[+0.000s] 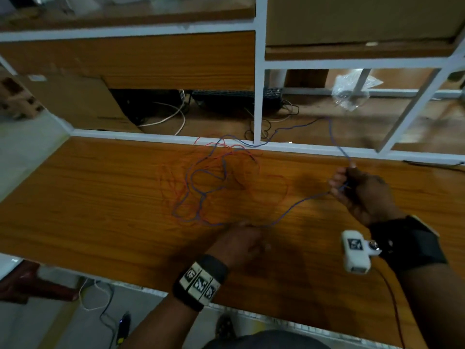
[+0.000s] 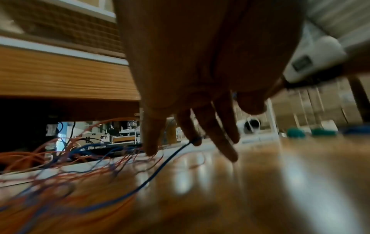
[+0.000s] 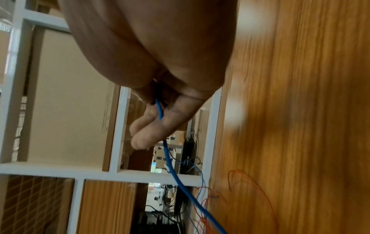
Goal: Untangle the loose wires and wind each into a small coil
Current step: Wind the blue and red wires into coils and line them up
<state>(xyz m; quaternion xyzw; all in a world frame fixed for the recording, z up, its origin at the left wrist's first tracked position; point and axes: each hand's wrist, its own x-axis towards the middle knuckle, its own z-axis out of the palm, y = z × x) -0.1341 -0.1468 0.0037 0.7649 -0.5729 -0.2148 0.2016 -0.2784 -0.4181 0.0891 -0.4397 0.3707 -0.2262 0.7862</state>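
Right hand pinching blue wire, left hand fingers loose on it, tangle beyond

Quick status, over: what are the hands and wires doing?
Right hand pinching blue wire. Left hand open, fingers on it. Orange wire tangled through its loops, nothing coiled.

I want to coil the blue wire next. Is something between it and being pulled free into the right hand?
Yes. The right hand already pinches the blue wire, but farther left it runs through the tangle of orange wires on the table, looping among them.
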